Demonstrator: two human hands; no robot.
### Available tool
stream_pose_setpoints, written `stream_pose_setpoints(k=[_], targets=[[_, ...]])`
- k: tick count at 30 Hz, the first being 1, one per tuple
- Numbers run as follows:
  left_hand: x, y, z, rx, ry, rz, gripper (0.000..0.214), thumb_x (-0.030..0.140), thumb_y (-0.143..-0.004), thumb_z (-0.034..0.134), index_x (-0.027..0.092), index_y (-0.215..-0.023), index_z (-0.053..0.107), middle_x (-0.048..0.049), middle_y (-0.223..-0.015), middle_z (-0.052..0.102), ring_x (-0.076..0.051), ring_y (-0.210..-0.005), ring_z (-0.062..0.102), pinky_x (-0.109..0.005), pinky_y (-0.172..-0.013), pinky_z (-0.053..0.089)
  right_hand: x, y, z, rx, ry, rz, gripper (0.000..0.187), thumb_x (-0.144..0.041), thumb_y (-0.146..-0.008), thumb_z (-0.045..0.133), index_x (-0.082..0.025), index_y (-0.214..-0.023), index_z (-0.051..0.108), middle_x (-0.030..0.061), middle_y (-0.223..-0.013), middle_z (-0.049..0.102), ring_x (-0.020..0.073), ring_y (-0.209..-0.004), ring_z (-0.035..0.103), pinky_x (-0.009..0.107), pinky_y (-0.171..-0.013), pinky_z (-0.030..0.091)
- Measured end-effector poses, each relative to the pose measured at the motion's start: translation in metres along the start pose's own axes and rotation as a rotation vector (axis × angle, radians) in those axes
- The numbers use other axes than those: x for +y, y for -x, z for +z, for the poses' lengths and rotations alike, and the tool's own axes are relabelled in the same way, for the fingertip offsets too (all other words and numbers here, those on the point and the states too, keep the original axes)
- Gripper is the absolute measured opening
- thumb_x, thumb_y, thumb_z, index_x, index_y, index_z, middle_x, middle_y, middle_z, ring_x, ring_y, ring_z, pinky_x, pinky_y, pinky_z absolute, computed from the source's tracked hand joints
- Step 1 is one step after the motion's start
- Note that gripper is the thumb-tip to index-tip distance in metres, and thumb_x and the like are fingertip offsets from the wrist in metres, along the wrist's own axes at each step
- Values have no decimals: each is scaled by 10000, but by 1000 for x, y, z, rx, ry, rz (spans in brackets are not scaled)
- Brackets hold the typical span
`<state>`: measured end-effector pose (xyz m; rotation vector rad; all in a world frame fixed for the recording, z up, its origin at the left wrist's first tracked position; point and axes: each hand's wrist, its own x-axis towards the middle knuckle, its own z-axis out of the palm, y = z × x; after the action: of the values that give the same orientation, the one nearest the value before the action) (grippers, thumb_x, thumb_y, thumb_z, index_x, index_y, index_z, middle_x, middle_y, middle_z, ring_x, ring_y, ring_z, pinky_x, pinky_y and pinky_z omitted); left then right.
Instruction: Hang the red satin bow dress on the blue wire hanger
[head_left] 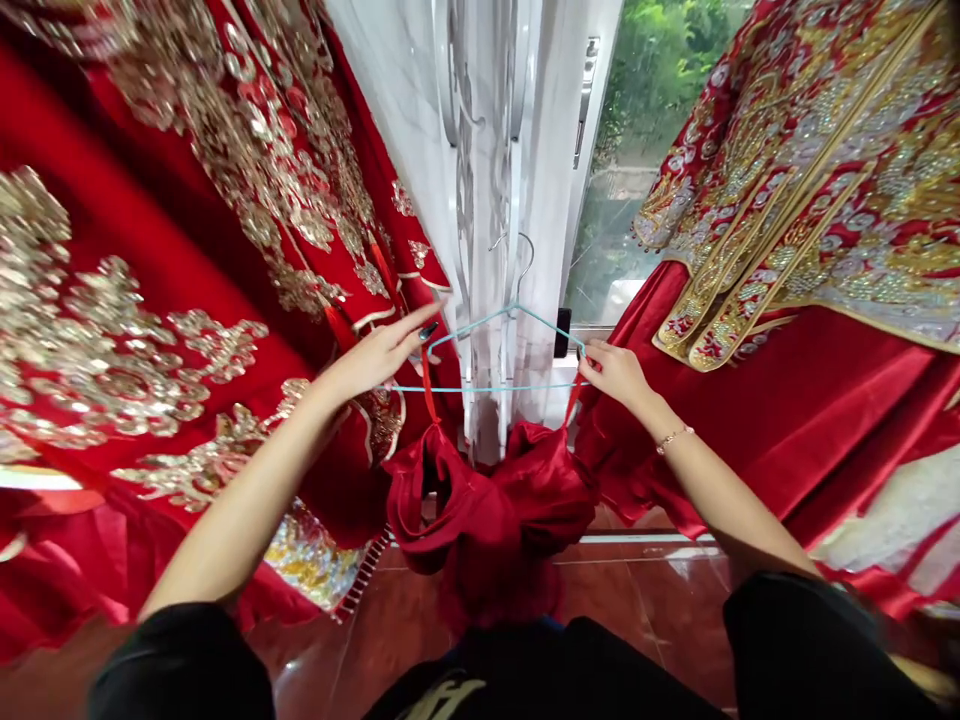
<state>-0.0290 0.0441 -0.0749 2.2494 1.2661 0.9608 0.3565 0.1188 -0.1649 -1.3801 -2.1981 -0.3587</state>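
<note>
A thin light-blue clothes hanger (491, 388) with a metal hook is in front of me. A dark red satin garment (480, 510) hangs from it by narrow red straps, one at each end. My left hand (382, 355) is at the hanger's left end, its fingers stretched out and the thumb close to the left strap (428, 385). At the opposite end, my right hand (613, 372) is closed, thumb and finger pinching the hanger's corner beside the right strap (573, 402). Whether the hook rests on anything, I cannot tell.
Red garments with gold sequins (225, 370) crowd the left side. To the right hangs a beaded gold-and-red jacket (817, 200) above a red satin skirt (757, 430). White curtains (487, 180) and a window (637, 150) stand behind the hanger. Below is a reddish tiled floor (637, 610).
</note>
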Motion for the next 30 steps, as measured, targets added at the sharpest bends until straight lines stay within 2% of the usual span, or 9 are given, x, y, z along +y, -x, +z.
stream_pose_setpoints(k=[2,5,8,11,14,16,20,26,30], targets=[[1,-7,-3,-122,-75,-110,640,521,-1015,372,164,-1545,401,-76,-821,761,-206,-627,714,-256,-530,542,-4,1,1,8,-28,-10,303,-298,-943,408,-207,-717,588,74,-789,653,171,-705,546,290,-581,291],[0,-12,-1,-49,-253,-202,561,464,-1031,353,98,-1394,575,5,-551,626,-167,-477,624,-272,-571,540,-9,3,-3,25,-39,-22,275,-276,-931,432,-204,-732,607,70,-783,659,182,-726,583,286,-598,352],[-6,1,18,148,-375,-155,480,445,-1023,417,138,-1322,634,-69,-823,705,-285,-875,722,-459,-885,569,-12,15,-9,79,-38,-13,280,-299,-958,419,-202,-894,673,107,-932,694,233,-884,622,336,-745,460],[-15,39,60,404,-437,-55,439,423,-1017,423,240,-1383,582,-163,-1307,585,-386,-1413,436,-602,-1135,407,-18,46,-5,219,-64,71,370,-393,-952,468,-225,-1244,620,186,-1313,599,355,-1223,530,513,-1020,417],[-24,93,111,633,-532,34,407,386,-962,557,252,-1343,603,-177,-1335,534,-401,-1484,310,-680,-1226,200,-26,92,20,503,-346,341,455,-411,-919,496,-307,-1361,524,166,-1424,506,392,-1380,404,602,-1142,300],[-28,124,137,391,-460,70,400,322,-971,531,280,-1366,581,-138,-1353,555,-359,-1435,412,-656,-1217,260,-33,121,46,512,-552,467,381,-389,-909,474,-333,-1275,565,138,-1353,559,374,-1352,449,608,-1131,331],[-28,154,155,-104,-160,21,310,290,-1012,391,266,-1186,647,-96,-1247,649,-241,-1214,624,-420,-1055,542,-44,158,95,227,-774,482,276,-406,-853,468,-260,-980,665,110,-1065,713,295,-1067,653,507,-988,506],[-37,168,163,322,75,-256,318,432,-920,552,203,-1140,538,-167,-1338,467,-278,-1268,557,-363,-837,629,-46,165,117,60,-896,516,327,-472,-853,466,-241,-932,683,100,-1015,739,247,-961,690,396,-891,553],[-40,188,162,-26,105,-362,270,429,-921,508,213,-1030,627,-103,-1071,682,-239,-1002,694,-331,-835,614,-39,163,116,-15,-872,552,361,-540,-831,469,-228,-796,647,96,-881,728,251,-851,677,386,-818,557]])
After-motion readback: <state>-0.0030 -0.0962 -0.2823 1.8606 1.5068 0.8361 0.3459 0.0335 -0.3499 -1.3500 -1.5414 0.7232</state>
